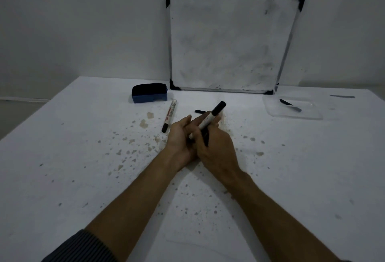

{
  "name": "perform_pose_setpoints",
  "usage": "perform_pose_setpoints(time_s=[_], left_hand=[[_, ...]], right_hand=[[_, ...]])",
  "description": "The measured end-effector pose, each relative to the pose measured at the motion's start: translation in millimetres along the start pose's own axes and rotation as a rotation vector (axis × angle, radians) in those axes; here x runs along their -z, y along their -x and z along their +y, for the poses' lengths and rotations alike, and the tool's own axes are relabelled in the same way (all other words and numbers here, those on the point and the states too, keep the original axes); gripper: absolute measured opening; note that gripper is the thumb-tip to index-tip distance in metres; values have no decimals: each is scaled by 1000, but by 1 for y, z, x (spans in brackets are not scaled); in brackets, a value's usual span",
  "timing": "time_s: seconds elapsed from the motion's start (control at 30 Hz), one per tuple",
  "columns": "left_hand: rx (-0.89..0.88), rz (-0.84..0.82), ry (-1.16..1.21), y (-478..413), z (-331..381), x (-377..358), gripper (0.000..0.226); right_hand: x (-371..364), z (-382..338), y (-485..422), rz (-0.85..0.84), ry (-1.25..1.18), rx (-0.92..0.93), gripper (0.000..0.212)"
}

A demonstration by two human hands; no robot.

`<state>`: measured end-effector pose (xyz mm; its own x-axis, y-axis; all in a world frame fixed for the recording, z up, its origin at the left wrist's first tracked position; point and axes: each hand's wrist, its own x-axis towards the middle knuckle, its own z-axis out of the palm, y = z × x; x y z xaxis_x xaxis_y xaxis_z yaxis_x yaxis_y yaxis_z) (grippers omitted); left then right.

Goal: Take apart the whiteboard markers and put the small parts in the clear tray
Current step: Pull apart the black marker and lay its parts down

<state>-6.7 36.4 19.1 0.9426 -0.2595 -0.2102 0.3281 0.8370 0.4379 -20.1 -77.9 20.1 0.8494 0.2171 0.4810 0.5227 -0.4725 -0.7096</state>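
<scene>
Both hands meet at the middle of the table around a white whiteboard marker with a black cap pointing up and away. My right hand grips its lower barrel, and my left hand cups it from the left. A second marker lies on the table just left of the hands, black end toward me. A small black part lies behind the hands. The clear tray sits at the far right and holds dark small parts.
A blue and black eraser rests at the back left. A framed whiteboard leans on the wall behind. The white table is speckled with brown stains. A dark strip lies at the far right edge.
</scene>
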Motion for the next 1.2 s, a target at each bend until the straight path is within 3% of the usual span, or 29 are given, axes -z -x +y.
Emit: perform_pose_setpoints(time_s=[0.13, 0.27, 0.4, 0.47, 0.53, 0.73, 0.9, 1.0, 1.2], left_hand=[[0, 56, -65, -5, 0, 4, 54], [-5, -17, -34, -2, -1, 1, 59], [21, 36, -73, 0, 0, 0, 57], [23, 18, -61, -1, -1, -3, 56], [20, 14, -62, 1, -3, -6, 56], [-9, 145, -260, 2, -2, -10, 41], [-4, 34, -335, 5, -3, -13, 43], [-14, -25, -405, 5, -4, -12, 38], [-141, -73, -629, 2, -12, -7, 28]], right_hand=[[7, 1, 2, 110, -49, 101, 44], [-1, -1, 3, 2, 123, 131, 27], [4, 2, 1, 177, 43, 170, 40], [1, 4, 4, 91, 126, 186, 30], [-3, 6, 3, 5, 158, 137, 25], [15, 12, -10, 119, -28, -84, 33], [33, 25, -21, 218, -94, -268, 32], [39, 33, -24, 214, -215, -403, 36], [46, 42, -31, 161, -472, -595, 23]])
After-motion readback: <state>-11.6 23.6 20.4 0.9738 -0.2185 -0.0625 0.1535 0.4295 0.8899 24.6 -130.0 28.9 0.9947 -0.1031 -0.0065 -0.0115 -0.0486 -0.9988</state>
